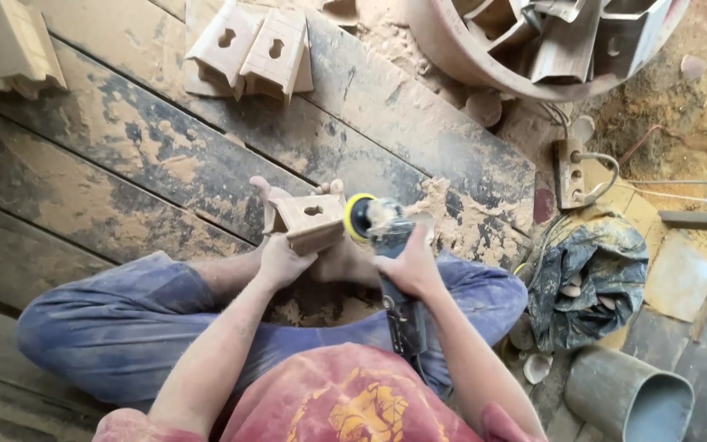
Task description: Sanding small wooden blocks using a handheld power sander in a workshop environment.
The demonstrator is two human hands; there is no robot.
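Observation:
I sit cross-legged on a dusty plank floor. My left hand [281, 255] grips a small house-shaped wooden piece [311, 221] with a keyhole cut-out, held just above my legs. My right hand [409, 263] holds a dark powered sander [393, 245] by its body. Its round yellow-edged disc [359, 217] presses against the right side of the wooden piece. The tool's cable runs down between my knees.
Similar wooden pieces lie at the far middle [249, 51] and far left [11, 42]. A round tub [484, 57] of wood parts stands at the top right. A power strip [570, 172], crumpled dark sheet [587, 278] and grey pipe [628, 397] lie to my right.

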